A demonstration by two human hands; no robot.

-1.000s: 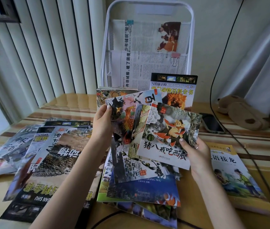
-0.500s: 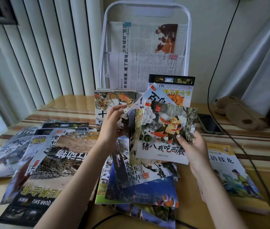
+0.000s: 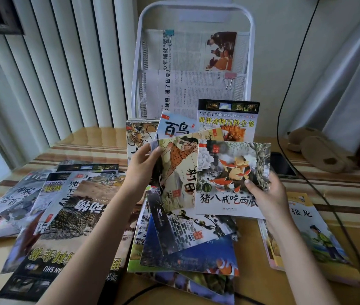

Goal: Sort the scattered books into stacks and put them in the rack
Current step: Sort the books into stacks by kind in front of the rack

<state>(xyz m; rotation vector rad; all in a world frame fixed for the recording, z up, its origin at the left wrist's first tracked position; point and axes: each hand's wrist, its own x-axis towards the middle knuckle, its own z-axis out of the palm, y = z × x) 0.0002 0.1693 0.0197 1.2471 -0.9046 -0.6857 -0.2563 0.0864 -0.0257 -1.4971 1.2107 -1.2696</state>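
Glossy thin picture books (image 3: 198, 172), fanned, gripped between left hand (image 3: 143, 168) and right hand (image 3: 267, 194); white wire rack (image 3: 193, 12) beyond both hands.

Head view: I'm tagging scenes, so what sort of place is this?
Probably a home study corner: a striped wooden desk by vertical blinds, with a white mesh rack of newspapers and scattered children's picture books.
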